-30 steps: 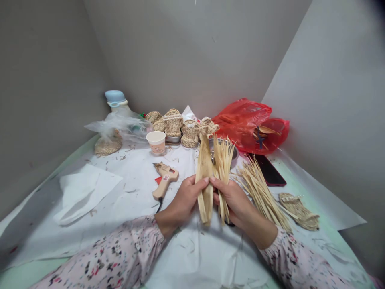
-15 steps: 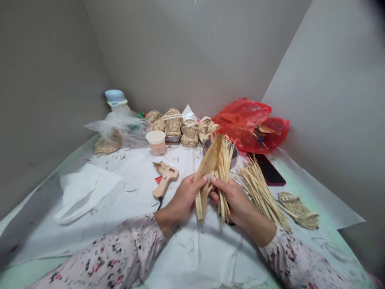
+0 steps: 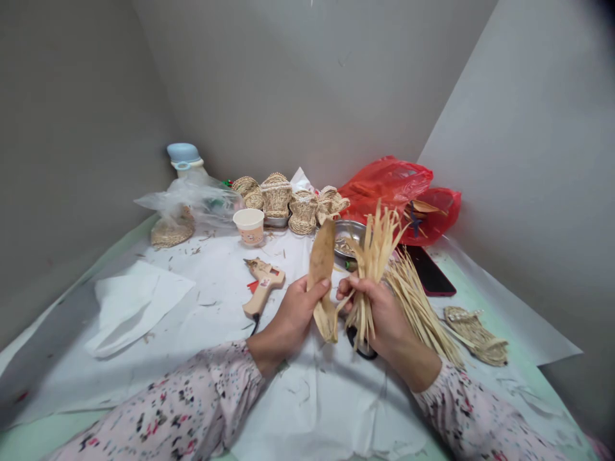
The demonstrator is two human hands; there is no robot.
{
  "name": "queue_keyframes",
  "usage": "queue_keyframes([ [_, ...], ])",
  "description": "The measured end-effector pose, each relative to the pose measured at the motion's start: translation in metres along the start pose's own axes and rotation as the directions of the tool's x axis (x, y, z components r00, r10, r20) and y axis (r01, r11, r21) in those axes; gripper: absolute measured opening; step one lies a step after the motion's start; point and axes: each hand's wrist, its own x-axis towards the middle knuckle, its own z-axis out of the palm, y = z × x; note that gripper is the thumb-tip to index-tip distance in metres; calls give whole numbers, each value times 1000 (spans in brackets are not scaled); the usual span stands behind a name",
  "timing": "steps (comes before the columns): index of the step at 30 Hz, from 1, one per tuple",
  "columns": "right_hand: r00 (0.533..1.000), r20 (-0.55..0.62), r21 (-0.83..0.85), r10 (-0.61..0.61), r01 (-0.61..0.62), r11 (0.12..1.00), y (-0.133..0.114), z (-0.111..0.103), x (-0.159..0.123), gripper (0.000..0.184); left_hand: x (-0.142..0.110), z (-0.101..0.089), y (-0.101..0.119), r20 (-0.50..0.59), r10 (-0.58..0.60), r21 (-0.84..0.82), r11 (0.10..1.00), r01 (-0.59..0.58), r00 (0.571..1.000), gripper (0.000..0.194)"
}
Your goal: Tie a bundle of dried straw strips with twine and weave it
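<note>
Left of the left hand (image 3: 291,317) lies a glue gun (image 3: 262,286), with a paper cup (image 3: 250,226) beyond it. The left hand pinches a broad dried leaf (image 3: 321,272) between thumb and fingers, its tip pointing up. Just beside that hand, the right hand (image 3: 377,314) closes its curled fingers around a bundle of straw strips (image 3: 371,272). Beyond the hands sits a metal bowl (image 3: 348,235). Right of the right hand lie loose straw strips (image 3: 418,301), then a woven sandal (image 3: 475,336).
</note>
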Motion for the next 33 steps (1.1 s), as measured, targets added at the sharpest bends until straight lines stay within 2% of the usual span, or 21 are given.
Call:
queue_keyframes([
  [5,991,81,236,104,-120,964,-22,4,-4,26,1,-1,1,-178,21,61,998,-10,984,29],
  [8,984,174,309,29,-82,947,-44,6,-13,24,1,-1,1,-194,4,27,1000,1,981,28],
  [11,971,212,335,-112,35,942,-69,8,-28,20,1,-1,1,-199,-31,5,999,33,980,23],
  [15,939,167,369,-300,223,902,-100,11,-52,13,1,-3,1,-200,-47,-7,999,46,979,14],
  [18,894,91,383,-439,375,844,-118,12,-66,13,1,-3,1,-206,-60,-36,998,54,977,13],
  [21,835,13,355,-551,511,783,-126,11,-67,12,-1,-3,1,-235,-73,-52,997,62,969,15],
  [22,833,-1,334,-554,522,785,-125,10,-64,12,-1,-3,1,-233,-72,-50,997,62,970,16],
  [24,876,-18,263,-483,470,843,-114,9,-51,14,-2,-3,1,-198,-55,-28,998,50,979,18],
  [27,980,-11,89,-198,198,976,-80,6,-27,25,-3,-3,0,-120,-29,10,999,31,992,25],
  [28,995,10,24,-100,100,995,-66,5,-20,27,-3,-3,0,-103,-29,21,999,31,994,29],
  [31,999,6,-101,45,-45,994,-26,3,-6,28,-2,-4,-2,-72,-30,59,998,34,997,38],
  [33,998,-20,-148,52,-54,987,-8,3,-3,31,-1,-5,-3,-34,-26,82,996,29,999,39],
])
